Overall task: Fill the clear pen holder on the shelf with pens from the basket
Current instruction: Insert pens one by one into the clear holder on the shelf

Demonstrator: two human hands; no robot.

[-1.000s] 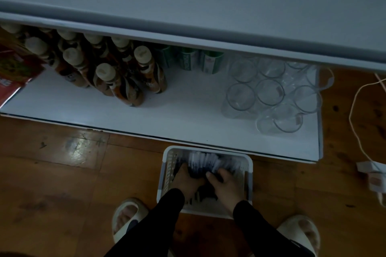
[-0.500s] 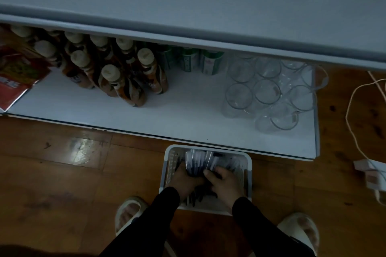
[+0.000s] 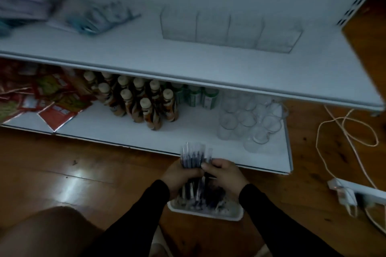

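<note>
Head view, dim light, some motion blur on the upper left.

Both hands hold one bundle of pens (image 3: 195,157) upright above the basket (image 3: 205,210). Left hand (image 3: 179,175): fingers curled round the left side of the bundle. Right hand (image 3: 224,172): fingers curled round its right side, thumb across the front. Pen tips stand clear above both hands. I see more pens lying loose in the white basket, which sits on the wooden floor (image 3: 83,173) just in front of the lower shelf (image 3: 188,131).

The clear pen holder (image 3: 229,30), with four compartments side by side, stands on the upper shelf (image 3: 146,52), right of centre, well apart from the hands. I can make out no pens in it.

Lower shelf: brown bottles (image 3: 144,108) with pale caps, green cans (image 3: 196,95) behind, clear cups (image 3: 250,125) at right, red packets (image 3: 41,98) at left. White cable (image 3: 346,131) and a power strip (image 3: 355,192) on the floor at right.
</note>
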